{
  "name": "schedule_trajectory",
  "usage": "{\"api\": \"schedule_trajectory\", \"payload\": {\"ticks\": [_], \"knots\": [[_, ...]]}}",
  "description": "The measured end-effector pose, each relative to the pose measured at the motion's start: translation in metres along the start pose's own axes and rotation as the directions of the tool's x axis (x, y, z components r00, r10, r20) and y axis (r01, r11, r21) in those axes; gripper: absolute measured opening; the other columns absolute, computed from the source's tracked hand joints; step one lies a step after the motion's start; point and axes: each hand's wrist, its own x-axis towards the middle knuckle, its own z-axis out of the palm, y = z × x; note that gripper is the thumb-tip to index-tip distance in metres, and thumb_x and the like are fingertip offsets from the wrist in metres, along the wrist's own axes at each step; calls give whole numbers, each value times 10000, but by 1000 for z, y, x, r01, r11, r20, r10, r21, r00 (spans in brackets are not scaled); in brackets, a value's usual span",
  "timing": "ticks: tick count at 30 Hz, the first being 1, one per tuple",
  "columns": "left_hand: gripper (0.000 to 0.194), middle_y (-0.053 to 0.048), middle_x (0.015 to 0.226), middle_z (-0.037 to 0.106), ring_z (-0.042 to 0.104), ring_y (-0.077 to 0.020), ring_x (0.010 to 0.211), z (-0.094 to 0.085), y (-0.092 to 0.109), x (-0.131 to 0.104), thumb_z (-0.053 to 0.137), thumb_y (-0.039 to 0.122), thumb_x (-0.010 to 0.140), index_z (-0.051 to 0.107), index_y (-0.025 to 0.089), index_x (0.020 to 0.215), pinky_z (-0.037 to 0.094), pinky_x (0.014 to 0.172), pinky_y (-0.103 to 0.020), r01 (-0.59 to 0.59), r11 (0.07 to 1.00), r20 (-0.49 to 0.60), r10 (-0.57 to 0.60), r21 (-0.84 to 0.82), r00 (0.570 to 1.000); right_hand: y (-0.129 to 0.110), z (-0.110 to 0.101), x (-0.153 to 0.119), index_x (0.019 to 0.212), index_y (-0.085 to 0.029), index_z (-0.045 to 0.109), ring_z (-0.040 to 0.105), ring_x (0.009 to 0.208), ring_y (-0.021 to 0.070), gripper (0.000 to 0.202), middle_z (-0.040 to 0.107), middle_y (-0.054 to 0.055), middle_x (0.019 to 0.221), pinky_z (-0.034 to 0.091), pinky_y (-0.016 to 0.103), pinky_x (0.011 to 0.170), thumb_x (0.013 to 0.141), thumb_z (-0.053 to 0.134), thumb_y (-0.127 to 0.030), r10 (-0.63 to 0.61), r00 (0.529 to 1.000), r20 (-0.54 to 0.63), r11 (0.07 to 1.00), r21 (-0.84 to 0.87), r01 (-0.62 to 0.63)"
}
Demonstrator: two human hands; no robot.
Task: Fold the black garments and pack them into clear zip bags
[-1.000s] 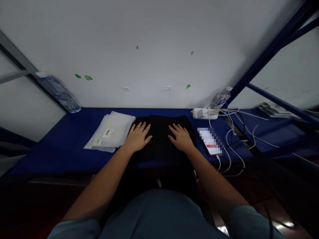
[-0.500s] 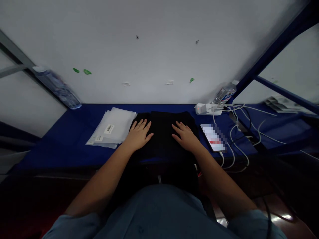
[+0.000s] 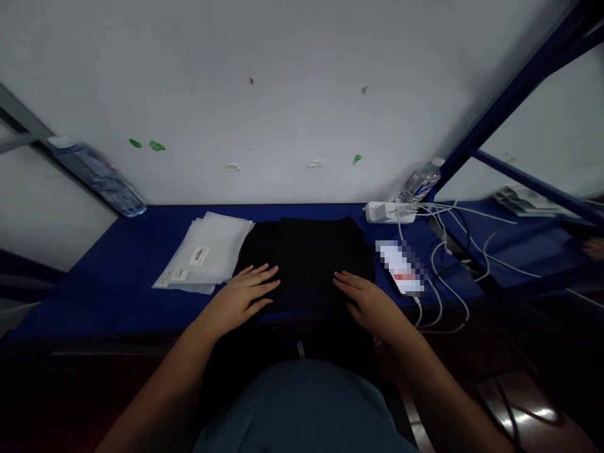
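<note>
A piece of black cloth (image 3: 306,251), seemingly folded, lies on the blue table (image 3: 117,264) in front of my body. My left hand (image 3: 248,291) rests on its left part, fingers stretched out and somewhat apart. On the near right part lies my right hand (image 3: 365,299), palm down with the fingers extended. Neither hand grips anything. Left of the cloth, close to my left hand, are several whitish plastic bags (image 3: 212,242) with barcode labels. A phone (image 3: 401,267), its screen blurred out, lies right of the cloth with a charging cable plugged in.
A white power strip (image 3: 389,212) stands at the back right with plugs in it. White cables (image 3: 455,286) loop over the right side. One plastic bottle (image 3: 422,179) is behind the strip; a larger bottle (image 3: 101,176) leans at the left. A white wall (image 3: 292,113) closes the back.
Both hands have slid toward me over the black cloth, the left also outward. More of the cloth's far part shows. The view has shifted slightly.
</note>
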Motion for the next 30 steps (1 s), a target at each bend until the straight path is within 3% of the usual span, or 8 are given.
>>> {"api": "schedule_trajectory", "payload": {"ticks": [5,13,20,26,30], "knots": [[347,-19,1409,629,529,-213,1378,-1,-2,-5,461,342,1039,646,291,1328,428,1154,-487,-37,999,-80,34,-29,996,7,-7,-2,1381,-224,618,508,1398,219,661,586,60,1463,435,475,1175,801,421,24,27,999,-22,999,42,-26],[311,0,1315,697,589,-212,1319,-23,17,-23,509,326,1026,666,316,1294,469,1129,-490,-53,998,-135,47,-41,990,-2,-46,-23,1266,-316,685,675,1193,202,561,727,15,1257,553,428,1040,869,391,-49,146,989,-4,983,111,-145],[206,-10,1163,759,653,-226,1228,-23,9,-22,573,374,999,739,288,1084,464,1131,-516,-3,997,-114,-6,-80,993,16,-51,-27,1079,-298,698,717,966,210,385,746,39,1054,586,391,880,869,436,-111,225,974,-11,966,136,-222],[210,-9,958,764,716,-214,1018,-31,-4,-7,582,413,984,729,267,953,516,1060,-454,54,986,-265,-94,-156,960,30,-56,4,1038,-262,688,683,977,239,277,709,72,1019,547,406,892,935,435,-214,261,942,-209,957,184,-224],[340,-24,823,721,691,-222,823,-38,-19,22,572,540,944,719,247,854,563,807,-371,246,953,-316,-291,-176,903,38,-58,46,1052,-225,704,664,968,247,302,684,86,993,523,395,909,933,427,-204,257,912,-320,965,129,-228]]}}
